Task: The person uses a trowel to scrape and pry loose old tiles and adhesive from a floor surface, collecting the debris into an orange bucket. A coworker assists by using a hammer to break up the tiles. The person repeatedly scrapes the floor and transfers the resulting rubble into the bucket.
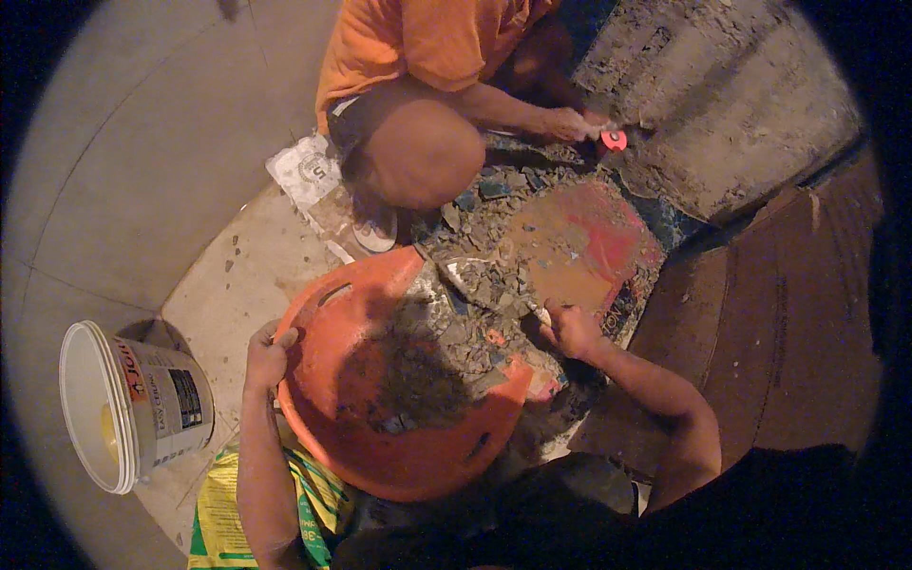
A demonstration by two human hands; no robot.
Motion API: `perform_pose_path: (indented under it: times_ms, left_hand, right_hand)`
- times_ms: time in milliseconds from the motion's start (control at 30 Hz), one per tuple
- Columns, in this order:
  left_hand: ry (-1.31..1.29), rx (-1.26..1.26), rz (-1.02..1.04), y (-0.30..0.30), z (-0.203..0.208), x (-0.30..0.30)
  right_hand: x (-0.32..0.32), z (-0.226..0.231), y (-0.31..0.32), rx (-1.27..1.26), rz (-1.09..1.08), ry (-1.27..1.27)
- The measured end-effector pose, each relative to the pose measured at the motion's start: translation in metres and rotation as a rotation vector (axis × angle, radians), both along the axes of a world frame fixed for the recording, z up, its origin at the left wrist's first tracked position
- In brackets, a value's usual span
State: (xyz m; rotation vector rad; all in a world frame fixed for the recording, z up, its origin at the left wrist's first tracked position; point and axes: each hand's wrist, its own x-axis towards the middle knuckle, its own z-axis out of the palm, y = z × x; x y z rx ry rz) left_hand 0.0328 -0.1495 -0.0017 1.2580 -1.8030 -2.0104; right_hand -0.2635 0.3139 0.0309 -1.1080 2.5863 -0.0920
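A wide orange tub (323, 389) leans toward the rubble with its open mouth facing the pile; dark dirt and broken bits (418, 366) lie inside it. My left hand (270, 355) is closed round the tub's left rim. My right hand (573, 332) is closed on the pale handle of what looks like a trowel (541, 313), at the tub's far right side. Its blade is partly lost among the grey rubble (489, 285), so its outline is unclear. The loose pieces spread from the tub's mouth back toward a second person.
A person in an orange shirt (389, 43) squats opposite, one hand (570, 123) on a tool with a pink-red disc (614, 141). A white bucket (171, 399) lies tipped at left, near a yellow-green bag (223, 508). Brown cardboard (722, 323) and a dirt-covered slab (722, 104) occupy the right.
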Motion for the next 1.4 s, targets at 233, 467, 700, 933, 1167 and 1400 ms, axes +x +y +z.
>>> perform_pose_path:
  times_ms: [233, 467, 700, 933, 1167, 1400]
  left_hand:
    - [0.042, 0.026, -0.013, 0.004, -0.002, -0.010]
    - [-0.007, 0.029, -0.047, -0.001, 0.006, -0.001]
    - [-0.043, -0.050, -0.053, 0.000, 0.005, -0.002]
    - [-0.049, -0.007, -0.036, 0.003, 0.017, -0.006]
    - [-0.051, -0.008, -0.004, 0.004, 0.012, -0.001]
    - [-0.070, 0.014, -0.041, 0.003, 0.020, -0.003]
  right_hand:
    - [0.028, -0.022, -0.016, 0.272, 0.332, 0.104]
    - [-0.012, -0.029, -0.011, 0.050, 0.054, 0.276]
    - [-0.105, -0.010, -0.008, -0.036, -0.402, 0.382]
    - [-0.189, -0.049, -0.035, 0.034, -0.508, 0.348]
    - [-0.253, -0.062, -0.084, 0.192, -0.326, 0.431]
    - [-0.253, -0.058, -0.074, 0.444, 0.024, 0.249]
